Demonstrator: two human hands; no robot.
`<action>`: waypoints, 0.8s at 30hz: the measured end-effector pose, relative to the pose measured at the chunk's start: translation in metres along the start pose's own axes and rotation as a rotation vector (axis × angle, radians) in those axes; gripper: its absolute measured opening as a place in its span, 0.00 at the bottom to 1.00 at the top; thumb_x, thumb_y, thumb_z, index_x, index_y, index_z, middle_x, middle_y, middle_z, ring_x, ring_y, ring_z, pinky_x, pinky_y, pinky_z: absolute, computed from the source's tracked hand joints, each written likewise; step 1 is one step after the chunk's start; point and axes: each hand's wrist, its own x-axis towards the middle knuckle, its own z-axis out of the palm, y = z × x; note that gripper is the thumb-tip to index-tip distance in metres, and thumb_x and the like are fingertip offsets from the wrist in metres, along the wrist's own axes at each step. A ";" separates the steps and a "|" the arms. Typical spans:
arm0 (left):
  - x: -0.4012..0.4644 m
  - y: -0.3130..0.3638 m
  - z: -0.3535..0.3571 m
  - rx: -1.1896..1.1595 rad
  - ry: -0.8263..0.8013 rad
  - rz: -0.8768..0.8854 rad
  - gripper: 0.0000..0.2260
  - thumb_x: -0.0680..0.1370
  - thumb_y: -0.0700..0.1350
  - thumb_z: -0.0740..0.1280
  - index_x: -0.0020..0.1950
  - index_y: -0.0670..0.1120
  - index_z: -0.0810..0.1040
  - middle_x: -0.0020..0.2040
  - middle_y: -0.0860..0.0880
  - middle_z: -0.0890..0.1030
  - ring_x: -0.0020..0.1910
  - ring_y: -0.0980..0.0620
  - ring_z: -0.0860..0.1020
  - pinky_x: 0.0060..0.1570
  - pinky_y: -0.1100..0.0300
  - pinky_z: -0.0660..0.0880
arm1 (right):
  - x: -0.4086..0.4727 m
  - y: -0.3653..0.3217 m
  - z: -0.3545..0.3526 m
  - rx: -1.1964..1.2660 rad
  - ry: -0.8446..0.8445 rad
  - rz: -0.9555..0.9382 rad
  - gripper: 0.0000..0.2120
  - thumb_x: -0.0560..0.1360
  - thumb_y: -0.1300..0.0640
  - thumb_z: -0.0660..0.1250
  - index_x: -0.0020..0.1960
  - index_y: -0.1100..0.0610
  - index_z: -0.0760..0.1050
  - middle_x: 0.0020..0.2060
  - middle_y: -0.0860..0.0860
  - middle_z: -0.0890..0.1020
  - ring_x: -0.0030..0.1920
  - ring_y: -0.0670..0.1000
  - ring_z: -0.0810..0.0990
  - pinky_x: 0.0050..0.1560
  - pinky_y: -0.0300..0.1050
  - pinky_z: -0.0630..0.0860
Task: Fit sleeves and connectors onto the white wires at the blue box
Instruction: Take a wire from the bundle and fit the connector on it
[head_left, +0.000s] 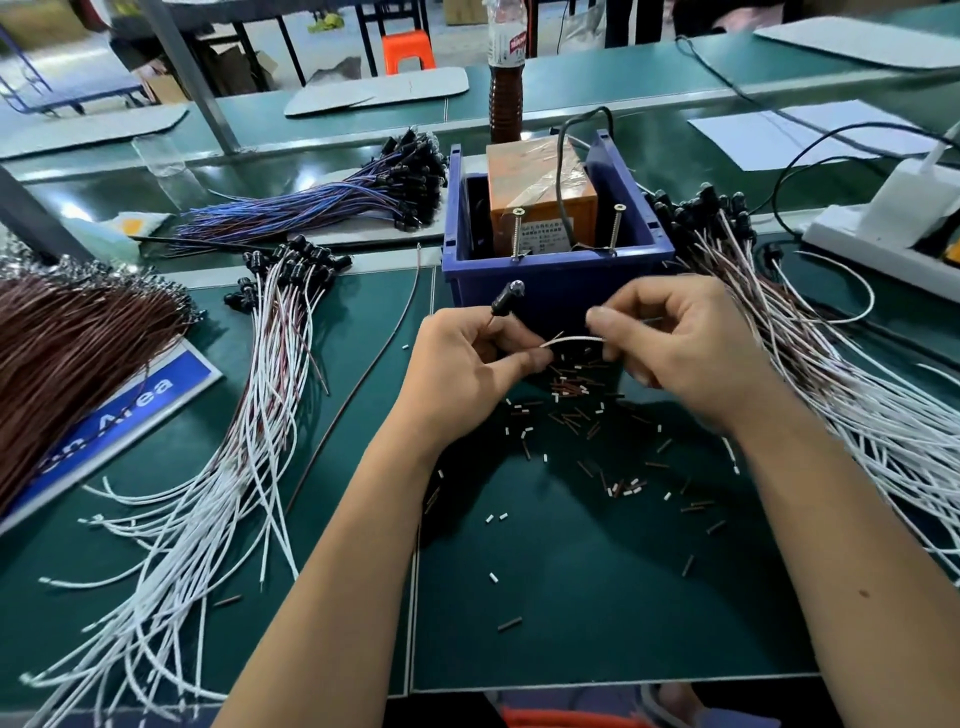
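Left hand (467, 358), right hand (675, 343) pinch white wire (574, 340) — ends hidden.

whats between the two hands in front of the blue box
In the head view, a short arc of white wire spans the gap between the left hand and right hand, with the blue box behind it.

blue sign (111, 415) | "Area" legible | other labels unreadable

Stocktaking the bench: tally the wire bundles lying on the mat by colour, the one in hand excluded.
White-and-brown wire bundles: 2, left and right
Blue-and-purple wire bundle: 1
Brown wire bundle: 1
Total: 4
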 end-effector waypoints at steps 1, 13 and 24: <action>0.000 0.001 -0.001 -0.026 -0.007 -0.008 0.03 0.72 0.37 0.79 0.41 0.43 0.86 0.35 0.45 0.85 0.32 0.56 0.78 0.36 0.65 0.72 | -0.001 0.000 -0.002 0.023 -0.078 0.070 0.10 0.75 0.50 0.76 0.46 0.57 0.82 0.32 0.54 0.83 0.25 0.49 0.74 0.24 0.39 0.69; 0.000 0.007 -0.004 -0.552 -0.049 -0.172 0.03 0.73 0.40 0.77 0.45 0.47 0.86 0.39 0.48 0.85 0.26 0.61 0.71 0.25 0.69 0.64 | -0.001 -0.001 -0.032 1.144 -0.586 -0.052 0.19 0.83 0.56 0.61 0.67 0.68 0.78 0.59 0.66 0.84 0.46 0.55 0.81 0.49 0.48 0.78; -0.004 0.026 -0.008 -0.824 -0.177 -0.049 0.11 0.78 0.35 0.66 0.42 0.47 0.85 0.60 0.42 0.85 0.25 0.58 0.57 0.24 0.69 0.58 | -0.009 -0.008 -0.020 0.500 -0.518 0.127 0.20 0.79 0.40 0.70 0.45 0.57 0.86 0.30 0.57 0.84 0.22 0.46 0.76 0.20 0.32 0.65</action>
